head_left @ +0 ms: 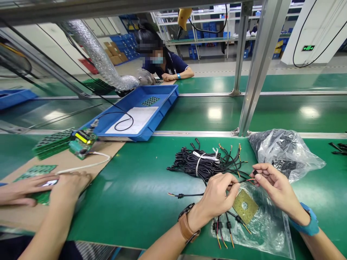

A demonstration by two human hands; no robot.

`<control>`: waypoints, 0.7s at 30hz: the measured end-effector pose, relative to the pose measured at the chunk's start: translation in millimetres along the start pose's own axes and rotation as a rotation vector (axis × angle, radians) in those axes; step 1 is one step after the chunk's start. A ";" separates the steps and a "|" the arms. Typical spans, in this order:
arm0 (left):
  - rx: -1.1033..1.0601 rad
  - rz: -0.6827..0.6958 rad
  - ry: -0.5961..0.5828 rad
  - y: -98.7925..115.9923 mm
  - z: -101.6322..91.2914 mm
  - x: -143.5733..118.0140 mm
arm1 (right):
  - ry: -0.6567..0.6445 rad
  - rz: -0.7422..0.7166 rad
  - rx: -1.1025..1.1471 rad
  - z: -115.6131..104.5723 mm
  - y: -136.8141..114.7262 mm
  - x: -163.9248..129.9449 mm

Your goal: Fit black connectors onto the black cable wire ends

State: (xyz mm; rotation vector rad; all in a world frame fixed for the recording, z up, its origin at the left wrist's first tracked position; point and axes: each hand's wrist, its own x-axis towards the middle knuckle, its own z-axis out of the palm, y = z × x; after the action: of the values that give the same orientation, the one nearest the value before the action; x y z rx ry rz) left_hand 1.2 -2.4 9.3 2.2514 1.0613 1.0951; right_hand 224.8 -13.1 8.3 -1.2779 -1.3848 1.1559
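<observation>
Almost nothing here can be read. The one clear sign is a green illuminated exit sign (308, 47) mounted on the white pillar (311, 32) at the far right; it shows a pictogram with an arrow, but any lettering on it is too small to make out. The white sheet (135, 121) lying in the blue tray (151, 130) appears to carry no legible print. The small yellow-green display (82, 137) on the circuit board beside the tray glows, yet no characters can be told. The brass plate (245, 206) on the clear bag carries no readable marking.
</observation>
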 end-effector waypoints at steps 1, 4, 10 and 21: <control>0.002 -0.004 0.011 0.2 0.3 -0.2 | -0.005 0.011 0.030 0.2 -1.0 0.7; 0.003 -0.028 0.034 0.0 1.1 -1.5 | -0.003 0.034 0.104 1.4 -4.9 2.9; -0.008 -0.072 0.053 -0.6 2.0 -2.5 | -0.017 0.115 0.247 4.6 -13.0 4.2; 0.000 -0.063 0.075 1.4 0.7 0.2 | -0.059 0.117 0.171 1.2 -4.6 0.8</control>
State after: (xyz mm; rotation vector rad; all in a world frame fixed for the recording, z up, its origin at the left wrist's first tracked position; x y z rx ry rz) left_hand 2.4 -3.1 9.9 2.1765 1.1536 1.1606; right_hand 222.9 -12.5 12.8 -1.2245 -1.2374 1.3711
